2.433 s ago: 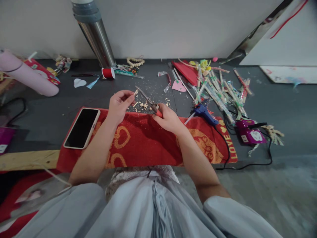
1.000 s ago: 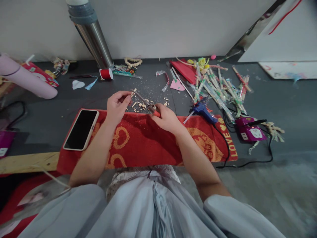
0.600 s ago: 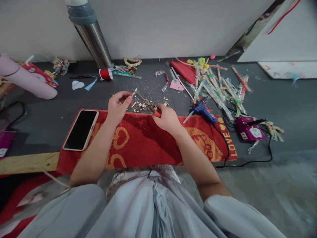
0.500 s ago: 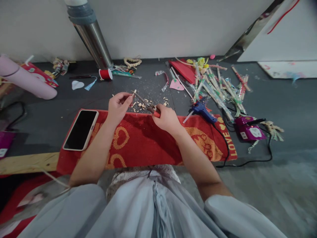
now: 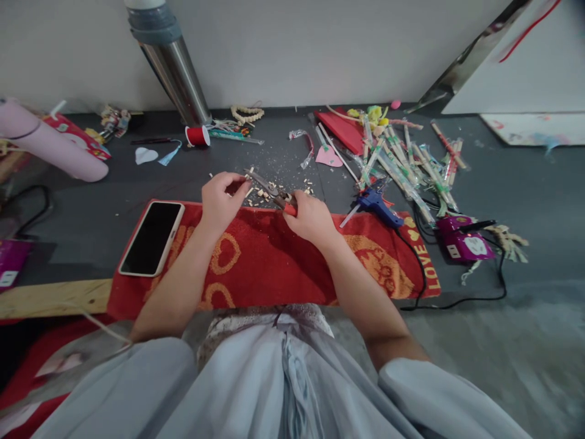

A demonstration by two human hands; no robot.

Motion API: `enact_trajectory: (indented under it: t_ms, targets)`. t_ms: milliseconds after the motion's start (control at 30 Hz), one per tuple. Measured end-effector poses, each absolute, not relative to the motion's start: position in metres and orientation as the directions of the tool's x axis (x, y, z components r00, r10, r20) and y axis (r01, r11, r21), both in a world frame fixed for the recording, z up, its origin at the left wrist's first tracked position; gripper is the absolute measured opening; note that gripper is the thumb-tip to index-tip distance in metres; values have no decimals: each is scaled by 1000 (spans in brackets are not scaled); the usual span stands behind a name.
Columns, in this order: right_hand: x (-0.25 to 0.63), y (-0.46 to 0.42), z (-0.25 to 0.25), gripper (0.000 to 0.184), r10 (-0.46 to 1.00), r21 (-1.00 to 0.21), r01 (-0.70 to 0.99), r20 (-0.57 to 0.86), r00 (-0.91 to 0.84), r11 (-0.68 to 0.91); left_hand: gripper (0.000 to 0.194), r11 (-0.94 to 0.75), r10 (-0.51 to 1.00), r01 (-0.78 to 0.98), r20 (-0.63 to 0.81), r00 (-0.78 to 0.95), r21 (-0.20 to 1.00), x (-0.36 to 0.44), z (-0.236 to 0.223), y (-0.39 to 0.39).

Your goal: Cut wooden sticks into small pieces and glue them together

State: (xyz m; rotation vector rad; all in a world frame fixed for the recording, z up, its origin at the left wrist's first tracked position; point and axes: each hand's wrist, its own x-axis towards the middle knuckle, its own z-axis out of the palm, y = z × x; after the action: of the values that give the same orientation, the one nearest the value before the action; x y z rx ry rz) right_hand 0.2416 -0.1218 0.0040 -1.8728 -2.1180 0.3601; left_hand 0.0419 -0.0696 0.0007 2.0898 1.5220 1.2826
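Observation:
My right hand (image 5: 313, 216) is wrapped round the red handles of a pair of long-nosed pliers (image 5: 273, 190), whose jaws point up and left toward my other hand. Thumb and forefinger of my left hand (image 5: 220, 198) are drawn together just beside the jaw tips; what they pinch, if anything, is too small to make out. Short pale cut pieces (image 5: 261, 194) and fine crumbs lie on the dark table under and around the pliers. Both forearms rest over a red towel (image 5: 274, 262) along the table's front edge.
A phone (image 5: 152, 238) lies on the towel's left end. Right of my hands are a blue glue gun (image 5: 377, 204) with a black cord and a heap of wrapped sticks (image 5: 402, 161). Behind stand a steel flask (image 5: 176, 73) and a red thread spool (image 5: 198, 136).
A pale stick tip that stuck up from my left fingers no longer shows clearly. That hand's fingers have lowered slightly at the jaw tips; my right hand keeps its grip on the pliers.

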Motion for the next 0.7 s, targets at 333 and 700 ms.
enact_trajectory:
  t_ms: [333, 700]
  targets:
    - [242, -121, -3, 32, 977, -422, 882, 128, -169, 208, 13, -530, 786, 720, 579, 218, 449, 33, 3, -67]
    - [242, -123, 3, 22, 986, -426, 890, 52, -156, 163, 18, -568, 767, 729, 567, 301, 381, 32, -2, -66]
